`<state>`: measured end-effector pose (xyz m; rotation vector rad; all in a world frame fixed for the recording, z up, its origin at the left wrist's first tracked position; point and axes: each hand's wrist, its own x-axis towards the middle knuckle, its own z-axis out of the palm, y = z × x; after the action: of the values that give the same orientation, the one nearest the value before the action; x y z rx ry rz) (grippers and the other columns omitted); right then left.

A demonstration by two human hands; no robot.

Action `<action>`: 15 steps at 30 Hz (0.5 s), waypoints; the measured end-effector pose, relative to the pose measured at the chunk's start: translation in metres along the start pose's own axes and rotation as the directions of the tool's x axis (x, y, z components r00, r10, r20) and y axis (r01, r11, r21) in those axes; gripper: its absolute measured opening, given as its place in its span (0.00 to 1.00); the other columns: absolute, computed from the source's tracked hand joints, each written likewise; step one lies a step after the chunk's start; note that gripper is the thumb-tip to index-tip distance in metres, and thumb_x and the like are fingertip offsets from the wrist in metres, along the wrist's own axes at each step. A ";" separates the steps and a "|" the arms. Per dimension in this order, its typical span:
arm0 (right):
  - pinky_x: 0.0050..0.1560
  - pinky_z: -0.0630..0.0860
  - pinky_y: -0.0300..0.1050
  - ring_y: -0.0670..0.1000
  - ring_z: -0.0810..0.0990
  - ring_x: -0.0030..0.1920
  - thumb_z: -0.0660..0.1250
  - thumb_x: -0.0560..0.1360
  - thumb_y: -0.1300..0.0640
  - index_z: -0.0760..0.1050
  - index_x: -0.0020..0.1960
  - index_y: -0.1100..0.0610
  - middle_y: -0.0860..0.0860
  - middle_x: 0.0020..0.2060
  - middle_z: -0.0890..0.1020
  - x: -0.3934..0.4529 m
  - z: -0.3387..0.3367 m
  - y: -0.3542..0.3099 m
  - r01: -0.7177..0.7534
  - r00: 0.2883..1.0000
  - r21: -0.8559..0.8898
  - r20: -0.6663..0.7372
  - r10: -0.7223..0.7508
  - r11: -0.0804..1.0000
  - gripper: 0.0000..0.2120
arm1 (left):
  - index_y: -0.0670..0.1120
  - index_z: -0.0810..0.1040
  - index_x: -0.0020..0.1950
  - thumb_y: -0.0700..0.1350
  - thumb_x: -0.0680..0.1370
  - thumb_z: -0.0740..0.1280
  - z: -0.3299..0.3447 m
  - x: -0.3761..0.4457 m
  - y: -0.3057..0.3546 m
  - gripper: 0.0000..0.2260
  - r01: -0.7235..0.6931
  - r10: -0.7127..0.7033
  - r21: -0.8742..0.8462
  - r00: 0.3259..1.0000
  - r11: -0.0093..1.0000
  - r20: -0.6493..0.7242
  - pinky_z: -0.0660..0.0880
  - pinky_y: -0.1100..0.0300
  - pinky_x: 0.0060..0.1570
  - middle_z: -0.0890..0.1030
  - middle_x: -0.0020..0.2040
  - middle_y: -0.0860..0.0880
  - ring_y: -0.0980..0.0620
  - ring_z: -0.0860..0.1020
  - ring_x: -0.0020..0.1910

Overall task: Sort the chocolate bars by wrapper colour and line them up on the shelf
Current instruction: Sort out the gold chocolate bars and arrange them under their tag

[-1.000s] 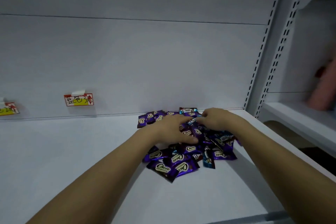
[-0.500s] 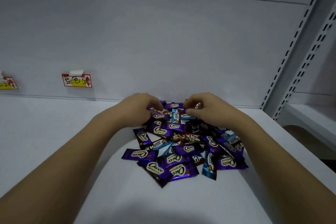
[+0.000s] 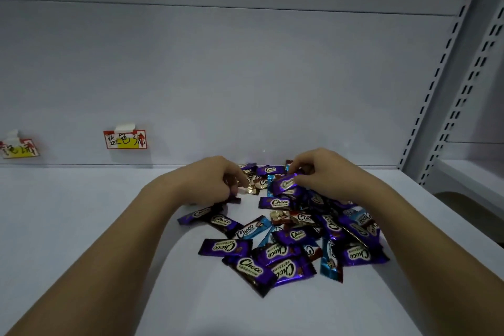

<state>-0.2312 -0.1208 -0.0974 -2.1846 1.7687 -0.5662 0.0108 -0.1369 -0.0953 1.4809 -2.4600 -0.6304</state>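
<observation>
Fingers of the right hand are pinching a purple bar at the pile's back; left hand fingers are curling round a dark bar. The shelf is carrying the unsorted pile (chiefly purple, several blue, few gold; exact count unclear). Lifting singly would be advisable.

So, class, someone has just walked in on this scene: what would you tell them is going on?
A person is working through a heap of chocolate bars on a white shelf. The right hand pinches a purple bar at the back of the heap; the left hand curls over bars at its left edge. Purple, blue and gold wrappers lie mixed, with no rows formed yet. Two labels hang on the back panel.
</observation>
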 end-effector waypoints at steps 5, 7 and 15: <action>0.48 0.71 0.40 0.46 0.73 0.48 0.66 0.78 0.56 0.79 0.57 0.52 0.48 0.52 0.77 0.003 0.001 0.005 -0.043 0.996 -0.202 -0.089 0.025 0.978 0.09 | 0.55 0.82 0.54 0.40 0.79 0.64 0.007 0.013 -0.011 0.12 -0.010 0.004 -0.023 0.960 1.000 -0.279 0.72 0.65 0.44 0.79 0.49 0.56 0.60 0.76 0.45; 0.49 0.70 0.40 0.45 0.73 0.47 0.66 0.78 0.56 0.80 0.57 0.52 0.47 0.52 0.78 0.005 0.007 -0.012 0.040 0.991 -0.124 -0.121 -0.055 0.991 0.09 | 0.55 0.82 0.54 0.42 0.78 0.66 0.012 0.017 -0.015 0.10 -0.012 0.007 -0.013 0.935 1.000 -0.355 0.73 0.64 0.46 0.79 0.48 0.57 0.60 0.76 0.46; 0.55 0.76 0.45 0.52 0.77 0.54 0.65 0.77 0.63 0.78 0.62 0.52 0.51 0.58 0.79 0.031 0.046 -0.046 0.096 0.994 -0.208 0.071 -0.083 0.973 0.15 | 0.53 0.83 0.50 0.41 0.75 0.70 0.017 0.023 -0.043 0.08 0.111 -0.134 -0.092 0.939 0.990 -0.317 0.77 0.57 0.54 0.80 0.49 0.55 0.55 0.78 0.50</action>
<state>-0.1642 -0.1429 -0.1140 -2.4052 1.7774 -0.3384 0.0277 -0.1702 -0.1310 1.5770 -2.0902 -0.4499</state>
